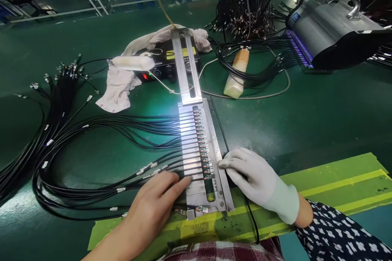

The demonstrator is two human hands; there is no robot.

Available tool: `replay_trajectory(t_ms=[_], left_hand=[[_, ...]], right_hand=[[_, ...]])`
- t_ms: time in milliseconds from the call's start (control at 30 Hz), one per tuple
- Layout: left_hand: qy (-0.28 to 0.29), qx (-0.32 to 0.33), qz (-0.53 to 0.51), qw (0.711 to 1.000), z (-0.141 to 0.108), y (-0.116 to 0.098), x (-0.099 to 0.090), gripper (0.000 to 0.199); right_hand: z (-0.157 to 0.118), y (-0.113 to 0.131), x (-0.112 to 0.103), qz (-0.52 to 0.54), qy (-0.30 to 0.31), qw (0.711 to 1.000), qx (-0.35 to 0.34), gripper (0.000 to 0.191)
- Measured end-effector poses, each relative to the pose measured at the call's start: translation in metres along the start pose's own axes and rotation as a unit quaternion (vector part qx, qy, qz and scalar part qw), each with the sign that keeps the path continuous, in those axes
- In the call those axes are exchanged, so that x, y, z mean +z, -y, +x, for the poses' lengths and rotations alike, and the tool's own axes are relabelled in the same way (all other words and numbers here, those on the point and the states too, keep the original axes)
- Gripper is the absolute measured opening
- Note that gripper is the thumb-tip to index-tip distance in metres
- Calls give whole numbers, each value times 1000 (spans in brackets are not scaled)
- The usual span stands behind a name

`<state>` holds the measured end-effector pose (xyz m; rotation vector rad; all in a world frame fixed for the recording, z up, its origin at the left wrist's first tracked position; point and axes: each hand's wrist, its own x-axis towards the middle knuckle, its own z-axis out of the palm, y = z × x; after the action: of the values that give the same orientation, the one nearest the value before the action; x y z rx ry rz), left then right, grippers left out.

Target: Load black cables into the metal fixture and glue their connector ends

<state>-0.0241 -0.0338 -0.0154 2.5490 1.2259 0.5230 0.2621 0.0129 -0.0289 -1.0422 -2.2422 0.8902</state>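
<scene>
A long metal fixture (217, 171) lies before me with a row of black cables set across it, their small connectors (204, 147) lined up along its slot. My left hand (157, 195) is bare; its fingertips press together on a black cable at the fixture's left edge, low in the row. My right hand (252, 177), in a white glove, rests against the fixture's right edge with its fingers bent together; whether they hold anything is hidden. Near the fixture's bottom end lie loose connectors (202, 209). The cables (107, 120) loop away to the left.
Behind the fixture, a black control box (162, 73) sits with a white cloth (118, 89) and a metal frame (177, 53). A taped block (237, 73) is right of it. A grey machine (327, 28) glows purple at the right. Bundled cables (245, 4) stand at the back.
</scene>
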Motion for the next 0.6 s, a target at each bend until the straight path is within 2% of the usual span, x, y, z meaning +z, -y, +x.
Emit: replay_trajectory(t_ms=[333, 533, 600], left_hand=[[45, 11, -61, 997, 4, 5, -1, 37], [10, -14, 62, 998, -18, 1, 7, 52], [16, -14, 74, 997, -23, -1, 9, 56]], right_hand=[[0, -1, 0, 7, -6, 1000, -4, 20], [1, -1, 0, 15, -1, 1000, 11, 20], [2, -1, 0, 14, 7, 1000, 24, 21]])
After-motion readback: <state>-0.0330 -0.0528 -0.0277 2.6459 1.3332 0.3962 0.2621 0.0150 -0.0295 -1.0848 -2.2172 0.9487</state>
